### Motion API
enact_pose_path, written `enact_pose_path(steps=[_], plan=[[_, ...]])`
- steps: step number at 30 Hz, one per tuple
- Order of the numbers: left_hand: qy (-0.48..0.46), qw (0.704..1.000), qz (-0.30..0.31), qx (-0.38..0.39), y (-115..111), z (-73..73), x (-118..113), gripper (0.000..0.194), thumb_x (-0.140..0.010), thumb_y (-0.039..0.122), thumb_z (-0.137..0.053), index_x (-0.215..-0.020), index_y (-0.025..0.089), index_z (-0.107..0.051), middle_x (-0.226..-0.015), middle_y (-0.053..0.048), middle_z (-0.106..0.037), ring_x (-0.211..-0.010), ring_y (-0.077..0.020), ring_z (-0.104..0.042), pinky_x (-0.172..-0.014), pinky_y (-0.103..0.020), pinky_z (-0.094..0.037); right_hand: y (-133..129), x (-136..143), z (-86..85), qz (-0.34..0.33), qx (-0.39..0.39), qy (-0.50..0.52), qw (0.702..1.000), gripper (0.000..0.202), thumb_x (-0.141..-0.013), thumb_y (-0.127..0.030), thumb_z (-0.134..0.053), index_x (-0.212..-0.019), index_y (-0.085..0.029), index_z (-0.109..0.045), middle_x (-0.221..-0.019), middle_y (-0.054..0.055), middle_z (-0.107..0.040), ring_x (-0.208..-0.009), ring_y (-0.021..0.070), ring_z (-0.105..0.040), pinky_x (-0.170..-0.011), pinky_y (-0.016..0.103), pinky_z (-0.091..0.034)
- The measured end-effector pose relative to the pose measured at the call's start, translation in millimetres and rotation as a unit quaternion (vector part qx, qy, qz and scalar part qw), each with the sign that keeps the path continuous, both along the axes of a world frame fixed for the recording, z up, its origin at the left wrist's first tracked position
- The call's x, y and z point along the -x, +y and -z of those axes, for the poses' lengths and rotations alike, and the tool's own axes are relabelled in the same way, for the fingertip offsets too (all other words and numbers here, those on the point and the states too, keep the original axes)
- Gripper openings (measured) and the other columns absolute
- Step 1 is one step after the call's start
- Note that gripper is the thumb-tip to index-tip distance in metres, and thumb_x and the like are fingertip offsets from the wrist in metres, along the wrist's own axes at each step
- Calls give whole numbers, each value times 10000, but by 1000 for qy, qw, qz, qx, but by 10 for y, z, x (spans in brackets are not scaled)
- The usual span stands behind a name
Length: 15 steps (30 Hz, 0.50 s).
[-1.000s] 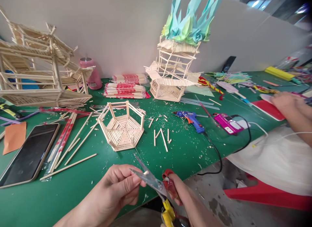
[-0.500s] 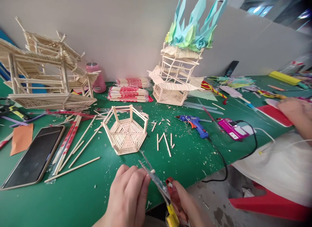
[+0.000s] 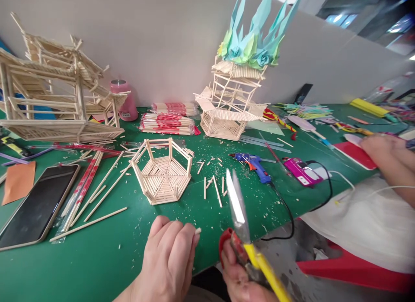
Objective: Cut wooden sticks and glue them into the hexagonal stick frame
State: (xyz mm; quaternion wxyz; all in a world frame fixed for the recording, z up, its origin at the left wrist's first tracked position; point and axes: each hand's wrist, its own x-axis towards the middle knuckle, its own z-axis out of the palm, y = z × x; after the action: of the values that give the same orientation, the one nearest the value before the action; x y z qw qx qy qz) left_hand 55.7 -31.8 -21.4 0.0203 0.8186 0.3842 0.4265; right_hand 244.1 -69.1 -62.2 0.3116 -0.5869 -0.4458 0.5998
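within the right hand [image 3: 239,279], shiny pointed scissors [image 3: 238,209]

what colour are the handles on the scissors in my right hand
The scissors have red and yellow handles; head view shows them.

Wall [image 3: 162,46], plain and pale grey, backs the green table [image 3: 81,267]; its upper edge slants downward to the right. Beyond it, a dim, blurred area contains bright panes [image 3: 342,20]. Lower right: grey, stained floor [image 3: 281,250] and red seat [image 3: 350,266], partly visible.
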Motion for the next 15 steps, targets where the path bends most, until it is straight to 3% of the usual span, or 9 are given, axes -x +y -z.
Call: enact_pose_path(steps=[4, 7, 9, 12, 15], plan=[[-52, 993, 0, 108, -9, -2, 61, 157, -854, 39, -444, -940, 160, -493, -666, -13, -531, -570, -132, -451, -559, -252, -414, 113, -201, -132, 73, -29, -21, 997, 242, -754, -475, -598, -787, -235, -604, -597, -4, -574, -501, 142, -570, -445, 236, -458], [-77, 985, 17, 154, -19, 0, 84, 168, -861, 60, -441, -959, 180, -506, -674, -1, -529, -569, -125, -481, -545, -230, -422, 261, -369, -290, 128, -76, -87, 985, 373, -684, -444, -673, -962, -216, -574, -782, 25, -622, -708, 187, -623, -610, 280, -508], [-79, 986, 29, 144, -45, 46, 81, 159, -886, 103, -422, -976, 182, -527, -669, -10, -545, -568, -133, -497, -551, -243, -429, 424, -477, -368, 130, -132, -242, 952, 350, -699, -453, -627, -934, -204, -553, -742, 21, -626, -694, 208, -627, -585, 292, -499], [-48, 993, 52, 91, -102, 182, 63, 180, -925, 185, -372, -962, 189, -548, -577, 3, -536, -488, -135, -469, -503, -260, -397, 726, -607, -373, 64, -177, -479, 857, 274, -676, -408, -595, -848, -202, -538, -710, 46, -660, -655, 242, -649, -561, 318, -497], [-12, 996, 67, 51, -153, 311, 58, 186, -932, 202, -348, -915, 191, -532, -515, 16, -533, -422, -130, -440, -463, -268, -354, 966, -691, -318, 30, -198, -528, 825, 313, -637, -380, -606, -874, -181, -562, -798, 101, -682, -750, 300, -659, -630, 379, -512]])
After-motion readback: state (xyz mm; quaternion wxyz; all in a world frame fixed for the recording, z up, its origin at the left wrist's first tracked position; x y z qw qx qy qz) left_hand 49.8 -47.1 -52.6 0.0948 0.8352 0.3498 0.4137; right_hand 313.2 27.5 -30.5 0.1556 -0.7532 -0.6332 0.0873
